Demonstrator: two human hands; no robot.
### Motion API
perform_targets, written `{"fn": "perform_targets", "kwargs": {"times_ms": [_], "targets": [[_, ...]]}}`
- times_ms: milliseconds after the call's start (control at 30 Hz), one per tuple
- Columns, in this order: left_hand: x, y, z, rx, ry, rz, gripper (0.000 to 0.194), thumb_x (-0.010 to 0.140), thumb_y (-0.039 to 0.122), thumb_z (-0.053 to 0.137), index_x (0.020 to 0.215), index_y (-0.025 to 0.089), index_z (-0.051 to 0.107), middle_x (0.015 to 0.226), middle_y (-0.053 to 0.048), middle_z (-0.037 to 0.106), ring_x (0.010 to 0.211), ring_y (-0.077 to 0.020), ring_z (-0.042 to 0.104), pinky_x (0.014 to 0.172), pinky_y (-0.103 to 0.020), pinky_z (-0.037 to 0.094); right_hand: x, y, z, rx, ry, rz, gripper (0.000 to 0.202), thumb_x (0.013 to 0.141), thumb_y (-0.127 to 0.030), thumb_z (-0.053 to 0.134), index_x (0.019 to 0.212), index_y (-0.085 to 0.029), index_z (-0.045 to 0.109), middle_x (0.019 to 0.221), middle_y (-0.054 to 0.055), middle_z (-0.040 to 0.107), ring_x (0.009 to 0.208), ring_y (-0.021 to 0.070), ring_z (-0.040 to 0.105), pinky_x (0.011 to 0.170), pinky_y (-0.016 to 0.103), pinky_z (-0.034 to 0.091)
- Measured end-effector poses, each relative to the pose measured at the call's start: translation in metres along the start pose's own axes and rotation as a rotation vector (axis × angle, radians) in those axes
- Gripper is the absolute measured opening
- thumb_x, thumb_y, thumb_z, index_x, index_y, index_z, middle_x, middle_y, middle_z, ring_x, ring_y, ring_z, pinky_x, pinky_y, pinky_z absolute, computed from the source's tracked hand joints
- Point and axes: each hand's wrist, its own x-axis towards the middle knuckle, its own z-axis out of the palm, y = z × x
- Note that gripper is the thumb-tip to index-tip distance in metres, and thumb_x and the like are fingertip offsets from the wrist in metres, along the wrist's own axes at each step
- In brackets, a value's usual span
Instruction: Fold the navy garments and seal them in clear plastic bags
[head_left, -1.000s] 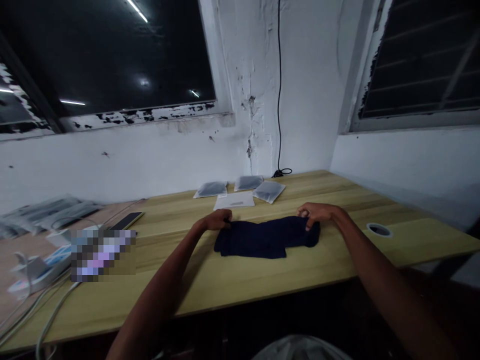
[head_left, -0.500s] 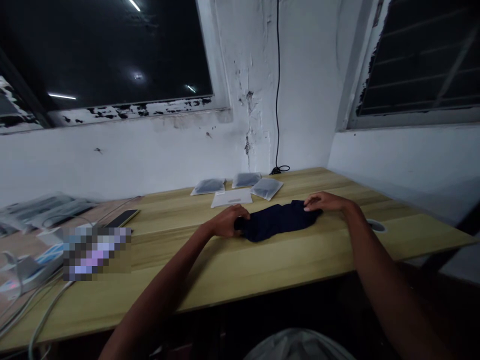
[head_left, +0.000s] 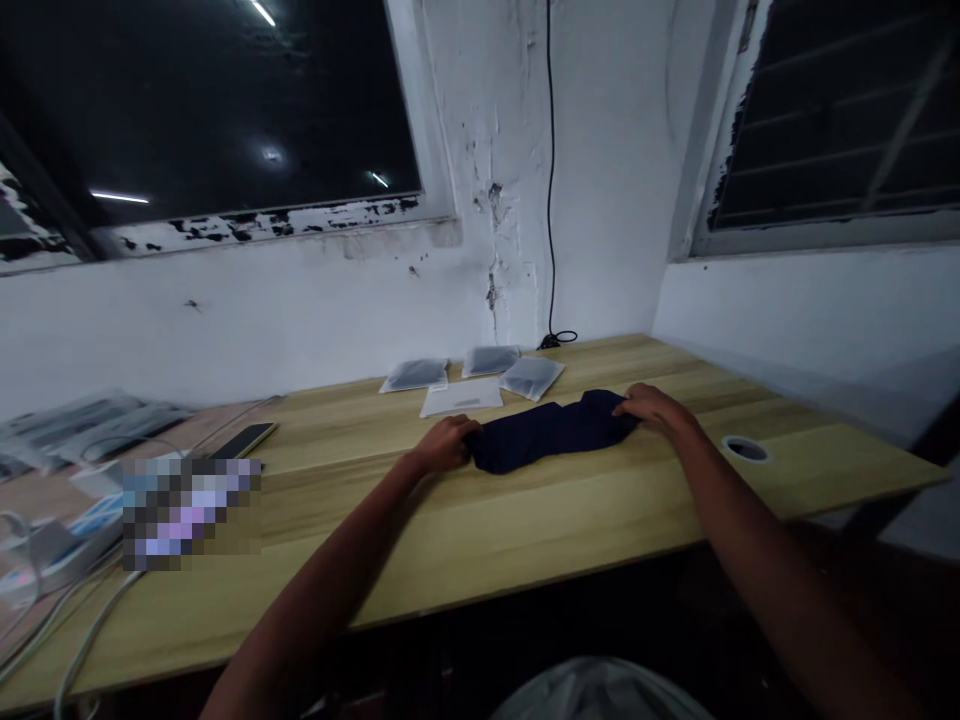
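A dark navy cloth (head_left: 551, 434) stretches sideways over the wooden table (head_left: 585, 520). Its left end is pinched by my left hand (head_left: 447, 443), with the fingers closed on the edge. At the opposite end, my right hand (head_left: 646, 403) grips the right edge between thumb and fingers. Beyond the cloth lie several flat translucent packets, among them one at the left (head_left: 415, 374), one at the back (head_left: 490, 360) and one at the right (head_left: 532, 377). A white flat packet (head_left: 462, 397) rests in front of them.
Left on the table are a phone (head_left: 244, 441), a power strip (head_left: 67, 560) with cables, and a pixelated patch. Plastic-wrapped items (head_left: 82, 425) lie at the far left. A round cable hole (head_left: 746, 449) is at the right. A black cable (head_left: 551, 200) hangs down the wall.
The cloth now looks flatter and more stretched between my hands. My left hand has shifted slightly left and away from me, its fingers now more closed on the cloth.
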Motion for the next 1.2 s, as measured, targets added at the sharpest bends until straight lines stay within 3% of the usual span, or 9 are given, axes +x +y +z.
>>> {"fn": "perform_targets", "kwargs": {"times_ms": [200, 333, 400, 500, 567, 667, 900, 1033, 1200], "targets": [[0.005, 0.024, 0.021, -0.118, 0.093, 0.149, 0.036, 0.061, 0.005, 0.055, 0.093, 0.017, 0.066, 0.095, -0.007, 0.066, 0.095, -0.0219, 0.059, 0.087, -0.035, 0.044, 0.001, -0.017, 0.006, 0.222, 0.353, 0.060, 0.033, 0.067, -0.036, 0.066, 0.091, -0.015, 0.067, 0.086, 0.014, 0.068, 0.086, 0.0304, 0.063, 0.069, 0.035, 0.046], [0.009, 0.060, 0.028, -0.155, 0.097, 0.237, 0.028, 0.067, 0.012, 0.056, 0.092, 0.019, 0.066, 0.097, -0.009, 0.065, 0.098, -0.0232, 0.057, 0.090, -0.037, 0.043, -0.018, -0.058, 0.016, 0.260, 0.668, -0.200, 0.037, 0.076, -0.037, 0.061, 0.107, -0.017, 0.061, 0.103, 0.015, 0.066, 0.099, 0.0295, 0.058, 0.086, 0.037, 0.044], [0.009, 0.074, 0.029, -0.187, 0.092, 0.283, 0.026, 0.069, 0.013, 0.056, 0.093, 0.020, 0.065, 0.098, -0.010, 0.065, 0.098, -0.0233, 0.058, 0.090, -0.037, 0.044, -0.032, -0.081, 0.026, 0.279, 0.577, -0.454, 0.029, 0.076, -0.032, 0.061, 0.102, -0.020, 0.062, 0.103, 0.011, 0.067, 0.096, 0.0265, 0.058, 0.086, 0.035, 0.044], [0.007, 0.085, 0.024, -0.260, 0.115, 0.278, 0.026, 0.071, 0.015, 0.055, 0.096, 0.019, 0.061, 0.098, -0.010, 0.063, 0.096, -0.0224, 0.058, 0.088, -0.035, 0.045, -0.049, -0.105, 0.042, 0.228, 0.146, -0.784, 0.022, 0.070, -0.028, 0.067, 0.091, -0.020, 0.065, 0.092, 0.005, 0.068, 0.085, 0.0218, 0.059, 0.079, 0.031, 0.044], [0.005, 0.087, 0.019, -0.339, 0.155, 0.245, 0.022, 0.074, 0.017, 0.054, 0.096, 0.019, 0.057, 0.097, -0.010, 0.063, 0.093, -0.0209, 0.059, 0.085, -0.034, 0.046, -0.055, -0.110, 0.049, 0.185, -0.104, -0.864, 0.024, 0.068, -0.033, 0.072, 0.086, -0.019, 0.066, 0.084, 0.003, 0.066, 0.076, 0.0187, 0.057, 0.072, 0.028, 0.043], [0.003, 0.089, 0.013, -0.493, 0.254, 0.172, 0.014, 0.080, 0.020, 0.054, 0.093, 0.020, 0.049, 0.095, -0.008, 0.063, 0.088, -0.0179, 0.059, 0.083, -0.032, 0.047, -0.059, -0.107, 0.047, 0.209, -0.295, -0.865, 0.035, 0.068, -0.045, 0.074, 0.087, -0.017, 0.068, 0.083, 0.002, 0.065, 0.076, 0.0174, 0.056, 0.070, 0.027, 0.042], [0.008, 0.100, 0.017, -0.849, 0.382, 0.019, 0.025, 0.090, 0.037, 0.053, 0.102, 0.022, 0.036, 0.097, -0.006, 0.057, 0.089, -0.0161, 0.058, 0.082, -0.031, 0.047, -0.065, -0.108, 0.049, 0.382, -0.524, -0.824, 0.057, 0.084, -0.070, 0.047, 0.064, -0.017, 0.055, 0.064, -0.001, 0.049, 0.061, 0.0128, 0.043, 0.060, 0.026, 0.035], [0.011, 0.096, 0.021, -0.699, 0.444, -0.151, 0.025, 0.091, 0.033, 0.051, 0.108, 0.023, 0.035, 0.098, -0.004, 0.055, 0.091, -0.0173, 0.056, 0.085, -0.032, 0.045, -0.064, -0.113, 0.064, 0.499, -0.539, -0.700, 0.066, 0.076, -0.083, 0.039, 0.060, -0.019, 0.043, 0.056, -0.004, 0.036, 0.053, 0.0101, 0.029, 0.049, 0.025, 0.025], [0.016, 0.084, 0.029, -0.546, 0.451, -0.282, 0.024, 0.090, 0.029, 0.048, 0.107, 0.023, 0.033, 0.102, -0.006, 0.057, 0.095, -0.0197, 0.057, 0.086, -0.034, 0.043, -0.059, -0.124, 0.060, 0.459, -0.439, -0.786, 0.063, 0.077, -0.078, 0.047, 0.062, -0.017, 0.050, 0.060, -0.003, 0.045, 0.056, 0.0108, 0.036, 0.053, 0.025, 0.028]]}}
